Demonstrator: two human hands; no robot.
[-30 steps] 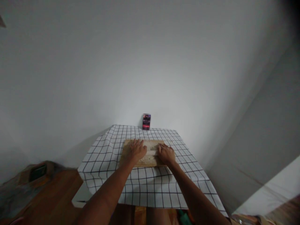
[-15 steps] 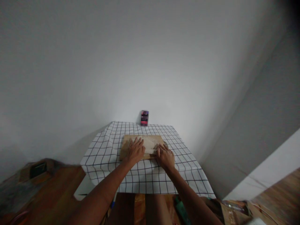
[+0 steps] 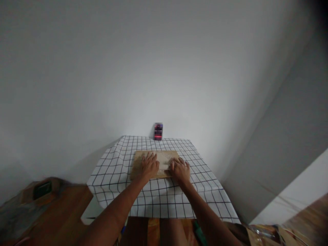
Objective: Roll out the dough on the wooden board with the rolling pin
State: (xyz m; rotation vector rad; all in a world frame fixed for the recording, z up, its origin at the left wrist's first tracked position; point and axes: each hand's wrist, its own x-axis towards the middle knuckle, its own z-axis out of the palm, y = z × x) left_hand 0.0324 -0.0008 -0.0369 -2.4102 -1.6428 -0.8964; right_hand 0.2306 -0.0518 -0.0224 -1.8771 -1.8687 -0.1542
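Note:
A pale, floury-looking sheet, apparently dough point(image 3: 164, 159), lies on a wooden board point(image 3: 137, 164) in the head view. My left hand point(image 3: 149, 165) rests flat on its left part, fingers spread and pointing away from me. At the dough's right side, my right hand point(image 3: 180, 168) has its fingers bent down over the edge and closed on it. A thicker, lighter strip of the dough shows between the two hands. What lies beneath my right palm is hidden.
The board sits on a table covered with a white, black-checked cloth point(image 3: 112, 171). A small dark-and-red, pixelated object point(image 3: 158, 131) stands at the back against the white wall point(image 3: 164, 68). An open cardboard box point(image 3: 42, 191) is on the left; bags point(image 3: 263, 234) lie at lower right.
The whole view has tipped slightly, so table and board appear a little lower. Both hands stay on the dough; my right hand has shifted slightly, and the pale strip between them looks shorter.

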